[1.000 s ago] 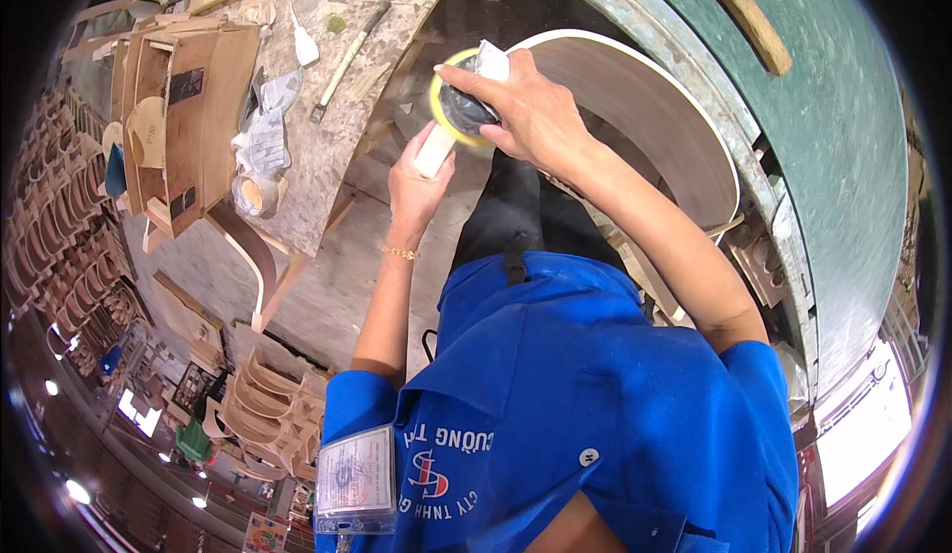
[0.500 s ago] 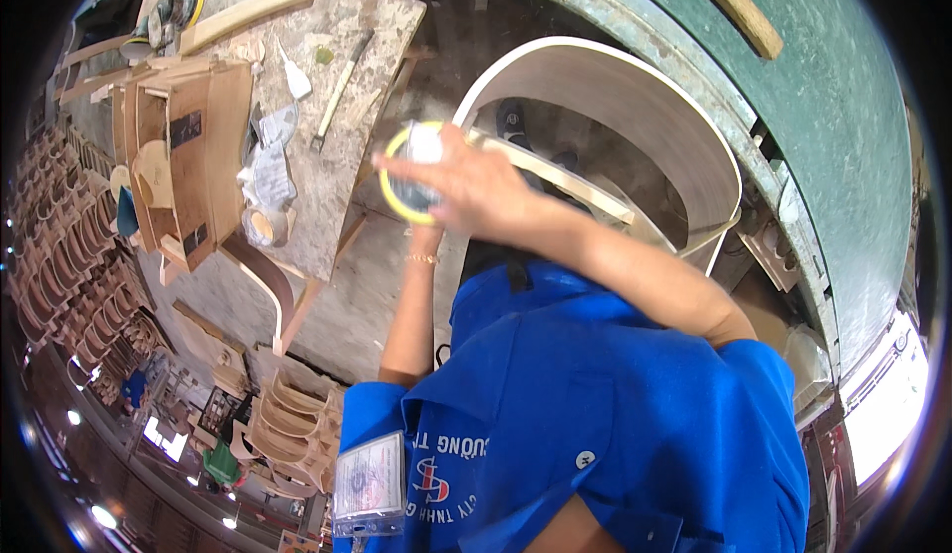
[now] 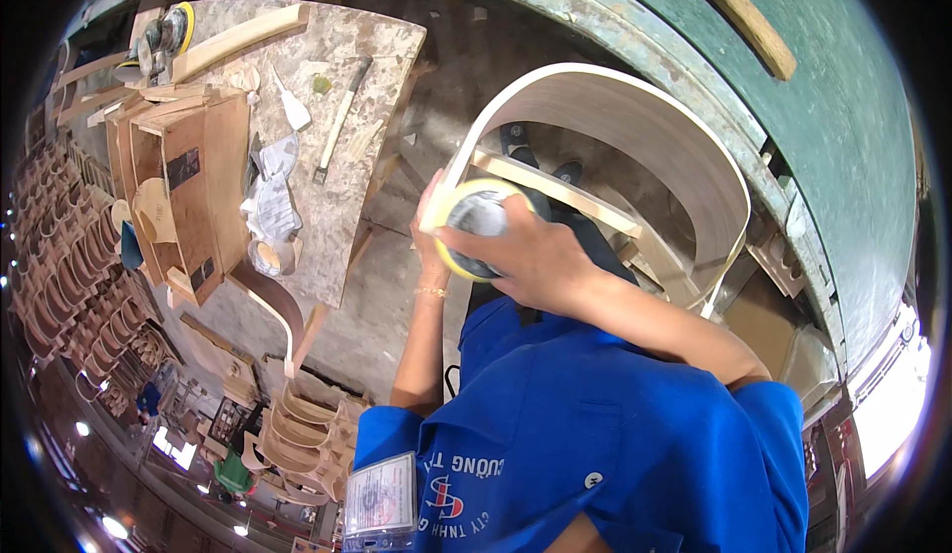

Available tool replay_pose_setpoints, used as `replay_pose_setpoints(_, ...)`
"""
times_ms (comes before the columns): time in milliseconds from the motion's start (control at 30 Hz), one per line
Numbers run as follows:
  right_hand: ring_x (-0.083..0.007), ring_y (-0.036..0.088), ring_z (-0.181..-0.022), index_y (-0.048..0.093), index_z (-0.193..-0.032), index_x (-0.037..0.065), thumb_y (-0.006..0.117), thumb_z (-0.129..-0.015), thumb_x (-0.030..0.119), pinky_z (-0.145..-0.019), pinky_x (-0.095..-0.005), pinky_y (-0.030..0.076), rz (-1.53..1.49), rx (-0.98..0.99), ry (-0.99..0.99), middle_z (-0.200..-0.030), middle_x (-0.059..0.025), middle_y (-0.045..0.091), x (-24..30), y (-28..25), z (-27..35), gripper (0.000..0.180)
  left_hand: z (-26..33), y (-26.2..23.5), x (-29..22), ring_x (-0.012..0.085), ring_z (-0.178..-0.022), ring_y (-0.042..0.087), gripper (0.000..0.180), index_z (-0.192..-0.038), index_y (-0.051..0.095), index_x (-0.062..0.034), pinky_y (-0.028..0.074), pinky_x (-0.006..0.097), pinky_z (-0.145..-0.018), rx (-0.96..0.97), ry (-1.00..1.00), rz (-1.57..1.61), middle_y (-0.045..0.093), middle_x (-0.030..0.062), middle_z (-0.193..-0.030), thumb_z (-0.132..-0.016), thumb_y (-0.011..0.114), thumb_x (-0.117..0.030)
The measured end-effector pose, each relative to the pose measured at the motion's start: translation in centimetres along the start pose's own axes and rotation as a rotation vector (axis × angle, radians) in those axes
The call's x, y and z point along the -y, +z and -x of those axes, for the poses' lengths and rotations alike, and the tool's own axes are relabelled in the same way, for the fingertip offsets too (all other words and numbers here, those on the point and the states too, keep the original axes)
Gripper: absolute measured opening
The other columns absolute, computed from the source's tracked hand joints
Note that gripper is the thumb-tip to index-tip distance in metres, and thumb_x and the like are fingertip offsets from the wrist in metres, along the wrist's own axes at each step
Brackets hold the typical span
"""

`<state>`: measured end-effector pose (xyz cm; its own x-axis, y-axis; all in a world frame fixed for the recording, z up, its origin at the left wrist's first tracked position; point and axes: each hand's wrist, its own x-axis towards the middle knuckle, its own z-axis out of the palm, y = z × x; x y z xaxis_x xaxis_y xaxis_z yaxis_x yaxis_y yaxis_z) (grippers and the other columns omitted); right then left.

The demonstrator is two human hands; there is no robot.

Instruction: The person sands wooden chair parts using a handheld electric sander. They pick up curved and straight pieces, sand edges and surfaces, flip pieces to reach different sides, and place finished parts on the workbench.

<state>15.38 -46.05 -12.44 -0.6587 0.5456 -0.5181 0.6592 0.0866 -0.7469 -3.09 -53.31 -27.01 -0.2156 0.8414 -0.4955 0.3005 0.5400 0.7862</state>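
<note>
A large bent wooden panel [image 3: 684, 141], curved into a wide U with a pale edge, stands before me. My right hand [image 3: 540, 255] is closed on a round, yellow-rimmed hand sander [image 3: 481, 231], slightly blurred, which sits against the near left end of the panel's edge. My left hand [image 3: 428, 224] is wrapped around that same end from the outer side, partly hidden behind the panel and the sander. A straight wooden bar [image 3: 555, 192] crosses the opening of the curve.
To the left, a worn table [image 3: 382, 87] carries a brush [image 3: 342, 122], a white squeeze bottle [image 3: 293, 107], crumpled wrapping [image 3: 270, 201] and a wooden box [image 3: 213, 176]. Another yellow-rimmed sander [image 3: 183, 27] lies at its far corner. A green surface [image 3: 843, 156] curves along the right.
My right hand has brought the sander nearer to me and to the right along the panel's edge. My left hand now shows gripping the panel's end. The whole view has shifted slightly.
</note>
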Motion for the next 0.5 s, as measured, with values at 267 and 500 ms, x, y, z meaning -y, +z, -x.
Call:
replay_pose_setpoints(267, -0.0303, 0.059, -0.078, 0.039, -0.138, 0.041, 0.074, -0.071, 0.014, -0.057, -0.0345, 0.054, 0.010, -0.210, -0.121, -0.101, -0.0188, 0.045, -0.3, 1.2, -2.1, 0.080, 0.2, 0.9, 3.8, 0.0149, -0.107, 0.060, 0.044, -0.130, 0.054, -0.0057, 0.049, 0.031, -0.089, -0.021, 0.043, 0.373, 0.061, 0.0081, -0.123, -0.087, 0.060, -0.010)
replay_pose_setpoints(500, -0.0302, 0.057, -0.079, 0.052, -0.132, 0.034, 0.074, -0.069, 0.015, -0.053, -0.0321, 0.052, -0.116, -0.311, -0.308, -0.100, -0.0205, 0.046, 1.5, 4.9, -3.7, 0.069, 1.5, 0.0, 3.8, 0.0158, -0.107, 0.060, 0.046, -0.132, 0.052, -0.0062, 0.050, 0.032, -0.089, -0.095, 0.037, 0.357, 0.060, 0.0079, -0.124, -0.087, 0.060, -0.013)
